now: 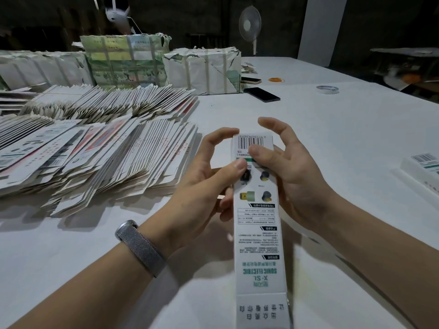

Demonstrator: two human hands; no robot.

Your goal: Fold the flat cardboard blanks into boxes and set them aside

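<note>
The long white box [257,224] is up over the table [332,129], lengthwise between both hands. Left hand [209,184] pinches its far end, thumb on the print; right hand [292,172] thumbs the barcode, fingers spread and curled. Flat blanks [99,150] heaped left.

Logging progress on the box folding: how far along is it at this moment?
Early. Done: one folded box lies at the right edge of the table; any others are out of frame. In hand: the left hand and right hand both hold a long white box, fingers working its far, barcode end. Left: big fanned piles of flat blanks on the left, plus strapped bundles behind them, unopened.
</note>
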